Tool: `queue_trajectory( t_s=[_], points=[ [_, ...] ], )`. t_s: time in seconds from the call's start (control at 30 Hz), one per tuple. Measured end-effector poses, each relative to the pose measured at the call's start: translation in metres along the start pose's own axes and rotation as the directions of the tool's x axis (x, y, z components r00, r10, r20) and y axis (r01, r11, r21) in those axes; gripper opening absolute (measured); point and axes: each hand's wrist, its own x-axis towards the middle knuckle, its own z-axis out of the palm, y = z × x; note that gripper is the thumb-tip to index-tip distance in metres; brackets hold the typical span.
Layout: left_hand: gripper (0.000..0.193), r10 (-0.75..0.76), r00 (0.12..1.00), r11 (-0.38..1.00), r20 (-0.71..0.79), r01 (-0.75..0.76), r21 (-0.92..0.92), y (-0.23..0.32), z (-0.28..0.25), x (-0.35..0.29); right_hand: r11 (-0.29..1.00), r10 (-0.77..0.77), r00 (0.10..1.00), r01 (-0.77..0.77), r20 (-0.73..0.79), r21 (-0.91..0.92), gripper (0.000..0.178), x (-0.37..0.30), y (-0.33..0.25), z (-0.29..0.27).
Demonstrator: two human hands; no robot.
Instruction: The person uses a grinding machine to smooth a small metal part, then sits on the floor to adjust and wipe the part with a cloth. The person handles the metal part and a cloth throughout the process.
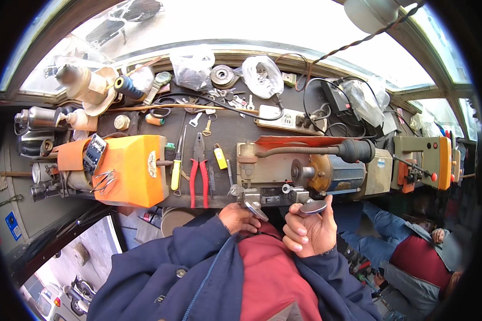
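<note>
At the front edge of the bench stands a key cutting machine with two small metal clamps side by side. My left hand is closed at the left clamp knob, a flat metal disc tilted downward; its fingertips are partly hidden. My right hand grips the right clamp knob, fingers curled under it and thumb at its right side. Small metal pieces stick out by the clamps, too small to name surely. Left of the machine lie red-handled pliers, a yellow-handled screwdriver and a small yellow item.
An orange-covered machine sits at left, a blue motor and a green-grey machine at right. Behind lie loose keys, a power strip, cables and plastic bags. Another person is at lower right.
</note>
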Motion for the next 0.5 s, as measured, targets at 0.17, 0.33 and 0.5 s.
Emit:
queue_trajectory(
  t_s=[0.17, 0.33, 0.5],
  points=[
    [0.037, -0.008, 0.999, 1.000, -0.043, 0.009, 0.014, -0.0015, 0.0006, 0.0004, 1.000, 0.003, 1.000, -0.003, -0.002, 0.006, 0.088, 0.0003, -0.0002, 0.0001],
    [0.026, -0.036, 0.996, 0.997, -0.087, 0.042, 0.071, -0.0002, 0.0013, 0.0011, 1.000, 0.003, 1.000, -0.003, 0.017, 0.004, 0.089, 0.0015, -0.0002, -0.0004],
    [0.024, -0.045, 0.993, 0.999, -0.113, 0.046, 0.001, 0.0015, 0.0036, -0.0004, 1.000, 0.003, 1.000, -0.003, 0.003, 0.005, 0.089, 0.0009, -0.0010, 0.0003]
  ],
)
